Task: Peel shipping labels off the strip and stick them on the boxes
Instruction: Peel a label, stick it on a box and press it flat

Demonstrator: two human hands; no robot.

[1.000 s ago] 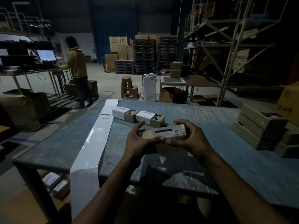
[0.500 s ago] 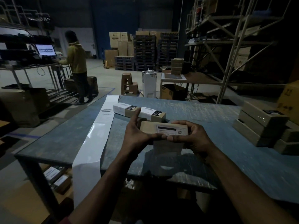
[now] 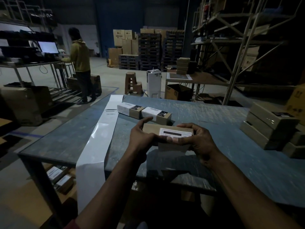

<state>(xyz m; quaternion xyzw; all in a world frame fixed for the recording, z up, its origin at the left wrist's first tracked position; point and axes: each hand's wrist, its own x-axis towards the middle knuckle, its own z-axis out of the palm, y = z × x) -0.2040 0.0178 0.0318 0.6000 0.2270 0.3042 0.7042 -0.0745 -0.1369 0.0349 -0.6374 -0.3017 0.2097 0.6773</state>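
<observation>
Both hands [image 3: 171, 139] hold box [image 3: 151, 129], label [image 3: 175, 133] now tilted upward

Three small brown cardboard boxes with white labels [image 3: 151, 133] at table centre, one long white label strip [image 3: 100, 138] at nine o'clock, one stack of plain brown cartons [image 3: 270, 126] at three o'clock, two bare hands [image 3: 140, 138]

Dim warehouse view, wide-angle.
Glowing monitor [image 3: 48, 47] far left of the grip; glare on white strip [image 3: 105, 129]; deep shadow below the surface [image 3: 231, 116]; edges bowed, corners dark.
</observation>
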